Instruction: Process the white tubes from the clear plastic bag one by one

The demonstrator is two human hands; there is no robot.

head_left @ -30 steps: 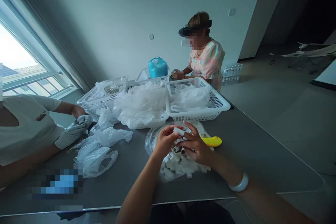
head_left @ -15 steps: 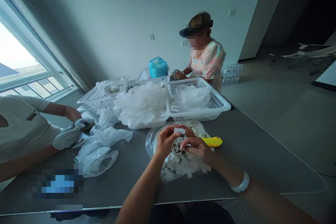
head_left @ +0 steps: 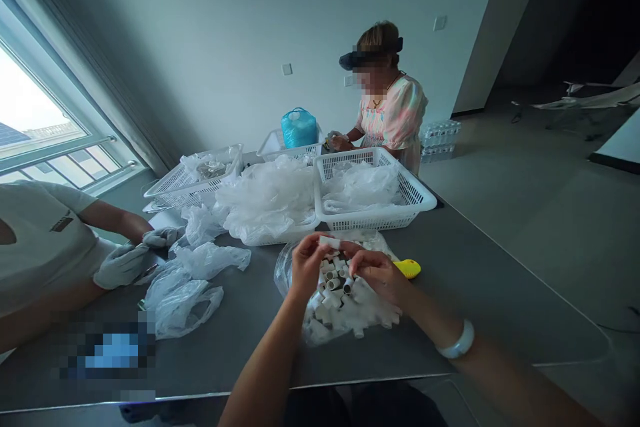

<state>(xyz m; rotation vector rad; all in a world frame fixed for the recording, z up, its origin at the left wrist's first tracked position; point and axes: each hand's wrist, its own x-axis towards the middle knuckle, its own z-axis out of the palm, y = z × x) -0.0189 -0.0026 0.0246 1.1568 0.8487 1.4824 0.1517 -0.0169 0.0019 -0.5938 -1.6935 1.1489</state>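
Note:
My left hand (head_left: 306, 267) is closed around a small white plastic pipe fitting (head_left: 330, 241), pinched between thumb and fingers. To its right, my right hand (head_left: 376, 272) has curled fingers close together. Whether anything sits in them I cannot make out. Beneath both hands lies a clear plastic bag (head_left: 284, 270) with several white pipe fittings (head_left: 333, 285) in and on it, some showing round open ends. Just past my right hand rests a yellow handle (head_left: 409, 269), its other end hidden.
White baskets (head_left: 375, 221) with crumpled clear bags (head_left: 275, 193) stand beyond the fittings. A blue bag (head_left: 299, 128) sits at the back. On the left, a person in grey gloves (head_left: 120, 265) works near loose plastic bags (head_left: 187, 300). Another person (head_left: 393, 110) stands across the grey table (head_left: 480, 293).
My left hand has shifted slightly left with the white fitting, which tilts a little. My right hand has drawn a little to the right, exposing more fittings between the hands.

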